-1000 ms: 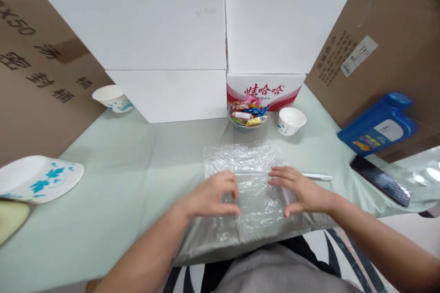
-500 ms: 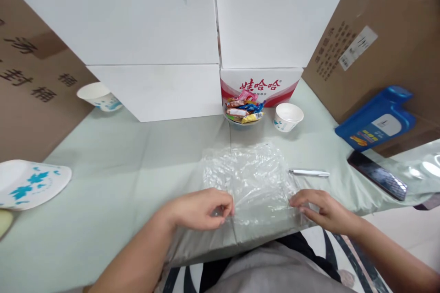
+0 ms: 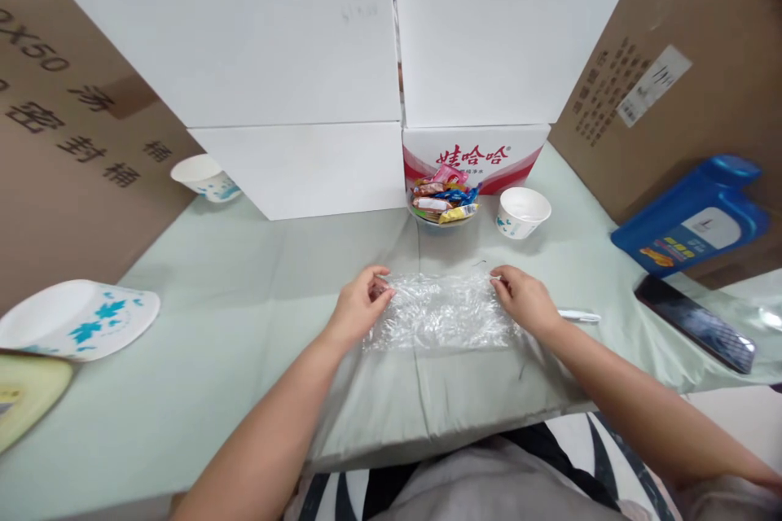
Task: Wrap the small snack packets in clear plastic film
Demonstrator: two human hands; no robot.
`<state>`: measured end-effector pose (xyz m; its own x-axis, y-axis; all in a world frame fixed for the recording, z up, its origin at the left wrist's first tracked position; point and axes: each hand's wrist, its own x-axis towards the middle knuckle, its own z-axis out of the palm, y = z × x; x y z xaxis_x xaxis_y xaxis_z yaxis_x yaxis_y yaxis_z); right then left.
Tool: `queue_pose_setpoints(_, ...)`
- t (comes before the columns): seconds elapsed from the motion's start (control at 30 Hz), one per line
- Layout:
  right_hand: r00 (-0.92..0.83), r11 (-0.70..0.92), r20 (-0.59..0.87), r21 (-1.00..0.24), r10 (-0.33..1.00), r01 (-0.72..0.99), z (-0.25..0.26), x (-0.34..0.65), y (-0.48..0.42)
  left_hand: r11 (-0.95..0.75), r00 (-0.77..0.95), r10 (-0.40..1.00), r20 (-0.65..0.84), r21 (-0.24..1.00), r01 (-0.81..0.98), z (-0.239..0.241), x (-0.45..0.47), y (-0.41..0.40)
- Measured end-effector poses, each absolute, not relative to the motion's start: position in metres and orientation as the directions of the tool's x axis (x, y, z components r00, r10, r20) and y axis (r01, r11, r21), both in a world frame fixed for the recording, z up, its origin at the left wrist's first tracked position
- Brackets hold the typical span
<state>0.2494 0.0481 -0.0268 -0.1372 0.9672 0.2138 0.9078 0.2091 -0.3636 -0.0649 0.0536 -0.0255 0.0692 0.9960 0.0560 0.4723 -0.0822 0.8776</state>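
Observation:
A crinkled clear plastic bag or sheet (image 3: pixel 449 313) lies on the cloth-covered table in front of me, in a wide, short shape that looks doubled over. My left hand (image 3: pixel 362 305) pinches its far left corner between thumb and fingers. At the far right corner, my right hand (image 3: pixel 519 297) pinches the plastic the same way. A white pen (image 3: pixel 580 316) lies partly hidden behind my right forearm. Beyond the plastic stand a bowl of wrapped snacks (image 3: pixel 443 199) and a white paper cup (image 3: pixel 523 212).
White boxes (image 3: pixel 299 171) wall off the back, with brown cartons (image 3: pixel 79 122) on both sides. A blue bottle (image 3: pixel 690 216) and a phone (image 3: pixel 695 323) lie at the right. Paper bowls (image 3: pixel 116 321) and a pale yellow object (image 3: pixel 30 395) are at the left.
Both hands have moved from the plastic's near edge to its far side. The plastic has been folded away from me and now covers a shorter area. The view has shifted slightly left.

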Motion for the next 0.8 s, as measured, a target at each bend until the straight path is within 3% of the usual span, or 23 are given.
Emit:
queue_pose_setpoints(0.17, -0.176, 0.184, 0.13, -0.05, 0.976, 0.982, -0.042, 0.241, 0.05, -0.084, -0.002, 0.994, 0.109, 0.78, 0.62, -0.037, -0.072, 0.065)
queue_pose_setpoints(0.3, -0.195, 0.197, 0.171, 0.002, 0.966, 0.98, -0.05, 0.242, 0.048, -0.096, -0.131, 0.943, 0.307, 0.625, 0.775, -0.032, -0.077, 0.065)
queue_pose_setpoints(0.4, -0.201, 0.204, 0.183, 0.002, 0.962, 0.979, -0.052, 0.241, 0.047, -0.31, 0.054, 0.882, 0.468, 0.489, 0.815, -0.027, -0.067, 0.052)
queue_pose_setpoints(0.47, -0.21, 0.212, 0.188, 0.007, 0.959, 0.977, -0.052, 0.24, 0.047, -0.511, 0.353, 0.842, 0.407, 0.396, 0.763, -0.028, -0.056, 0.043)
queue_pose_setpoints(0.57, -0.208, 0.206, 0.172, 0.029, 0.963, 0.978, -0.051, 0.241, 0.049, -0.648, 0.639, 0.757, 0.137, 0.279, 0.709, -0.036, -0.041, 0.036)
queue_pose_setpoints(0.67, -0.151, 0.145, 0.128, 0.059, 0.98, 0.988, -0.044, 0.254, 0.054, -0.647, 0.671, 0.74, -0.049, 0.22, 0.73, -0.043, -0.038, 0.037)
queue_pose_setpoints(0.8, -0.052, 0.036, 0.173, 0.095, 0.984, 0.995, -0.027, 0.28, 0.059, -0.64, 0.664, 0.742, -0.087, 0.201, 0.742, -0.046, -0.042, 0.039)
